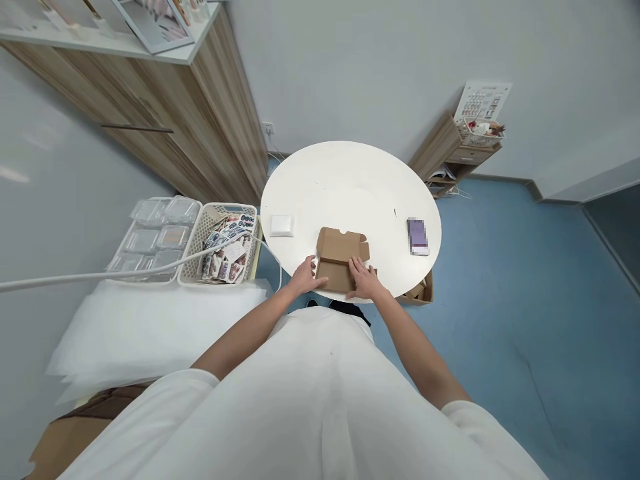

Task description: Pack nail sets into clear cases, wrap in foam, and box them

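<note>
An open brown cardboard box (336, 276) lies near the front edge of the round white table, its lid flap (343, 245) folded back away from me. At the box's left side is my left hand (306, 277), thumb toward the front corner and fingers along the side wall. My right hand (364, 279) grips the right side, its fingers reaching over onto the inside of the box. Parts of both side walls are hidden by the hands. Left of the lid sits a small white packet (282, 225).
The white table (350, 173) also holds a blurred purple item (417, 235) at right. Left of it stand a basket of printed sheets (227, 250), a tray of clear cases (153, 233) and white sheeting (155, 327). A white cable (200, 253) crosses there. A carton (424, 293) sits below right.
</note>
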Demonstrator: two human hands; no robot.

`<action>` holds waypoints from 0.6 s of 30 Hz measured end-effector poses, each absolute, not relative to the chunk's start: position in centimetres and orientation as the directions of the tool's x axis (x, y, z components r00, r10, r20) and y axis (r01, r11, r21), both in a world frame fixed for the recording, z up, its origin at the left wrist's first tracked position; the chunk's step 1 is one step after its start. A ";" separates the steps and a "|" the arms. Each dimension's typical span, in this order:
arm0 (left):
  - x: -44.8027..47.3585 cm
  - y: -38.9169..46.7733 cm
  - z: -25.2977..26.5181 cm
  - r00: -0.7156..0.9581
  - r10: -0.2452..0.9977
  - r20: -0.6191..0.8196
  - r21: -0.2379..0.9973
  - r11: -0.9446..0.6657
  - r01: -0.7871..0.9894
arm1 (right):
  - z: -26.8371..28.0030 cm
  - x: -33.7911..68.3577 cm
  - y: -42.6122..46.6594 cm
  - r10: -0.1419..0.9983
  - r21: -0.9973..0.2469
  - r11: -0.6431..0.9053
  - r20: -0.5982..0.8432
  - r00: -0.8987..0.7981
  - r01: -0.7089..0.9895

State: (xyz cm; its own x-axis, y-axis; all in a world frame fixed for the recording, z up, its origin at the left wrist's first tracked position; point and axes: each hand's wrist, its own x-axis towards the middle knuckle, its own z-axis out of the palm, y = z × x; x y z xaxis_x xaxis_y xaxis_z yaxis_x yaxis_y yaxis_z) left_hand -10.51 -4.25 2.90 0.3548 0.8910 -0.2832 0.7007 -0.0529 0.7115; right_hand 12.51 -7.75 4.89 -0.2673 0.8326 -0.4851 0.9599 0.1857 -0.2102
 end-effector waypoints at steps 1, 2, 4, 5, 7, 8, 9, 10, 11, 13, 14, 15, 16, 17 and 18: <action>-10.8 -4.2 3.1 0.401 0.877 -0.265 0.717 -0.099 0.690 | 4.9 12.6 -7.7 0.831 -0.211 0.186 -0.487 -0.268 0.960; -11.0 -4.1 3.2 0.446 0.858 -0.255 0.708 -0.148 0.690 | 5.0 12.6 -7.7 0.830 -0.211 0.187 -0.488 -0.269 0.959; -11.1 -3.8 3.5 0.511 0.817 -0.266 0.665 -0.228 0.711 | 5.1 12.7 -7.5 0.829 -0.214 0.188 -0.488 -0.272 0.959; -11.1 -3.6 3.6 0.526 0.802 -0.282 0.642 -0.250 0.725 | 5.1 12.7 -7.5 0.829 -0.216 0.190 -0.488 -0.275 0.958; -10.9 -3.2 3.7 0.536 0.786 -0.309 0.614 -0.265 0.743 | 5.1 12.6 -7.3 0.827 -0.219 0.196 -0.487 -0.281 0.956; -10.8 -3.1 3.7 0.536 0.784 -0.313 0.611 -0.266 0.746 | 5.1 12.6 -7.2 0.828 -0.220 0.198 -0.484 -0.283 0.955; -10.7 -3.0 3.7 0.534 0.785 -0.313 0.611 -0.264 0.746 | 5.2 12.6 -7.2 0.832 -0.222 0.198 -0.478 -0.283 0.955; -10.6 -2.9 3.7 0.530 0.788 -0.313 0.612 -0.259 0.747 | 5.3 12.6 -7.2 0.838 -0.226 0.196 -0.466 -0.283 0.954; -10.6 -2.8 3.7 0.525 0.791 -0.314 0.613 -0.253 0.749 | 5.3 12.7 -7.3 0.849 -0.231 0.191 -0.448 -0.279 0.954; -10.5 -2.8 3.7 0.515 0.795 -0.320 0.609 -0.243 0.754 | 5.5 13.2 -7.9 0.889 -0.255 0.150 -0.389 -0.243 0.955; -10.5 -2.7 3.7 0.513 0.796 -0.321 0.608 -0.242 0.756 | 5.5 13.5 -8.3 0.916 -0.277 0.102 -0.349 -0.199 0.956; -10.4 -2.7 3.7 0.513 0.797 -0.319 0.609 -0.242 0.755 | 5.4 13.9 -8.9 0.942 -0.310 0.032 -0.308 -0.133 0.950; -10.3 -2.7 3.8 0.511 0.799 -0.316 0.611 -0.241 0.754 | 5.3 14.4 -9.5 0.962 -0.358 -0.055 -0.269 -0.046 0.932; -10.2 -2.7 3.8 0.509 0.802 -0.314 0.611 -0.240 0.754 | 5.1 14.8 -10.2 0.969 -0.419 -0.155 -0.242 0.055 0.895; -10.1 -2.7 3.9 0.505 0.804 -0.314 0.611 -0.236 0.756 | 4.8 15.3 -11.0 0.960 -0.493 -0.252 -0.235 0.152 0.832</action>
State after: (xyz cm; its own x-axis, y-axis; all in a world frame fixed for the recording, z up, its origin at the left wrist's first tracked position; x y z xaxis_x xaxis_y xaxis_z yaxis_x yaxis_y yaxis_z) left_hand -10.08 -2.69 3.86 0.5054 0.8035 -0.3145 0.7557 -0.2362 0.6109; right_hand 15.32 -10.96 4.77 0.1521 0.9601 -0.2345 0.8325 -0.2524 -0.4932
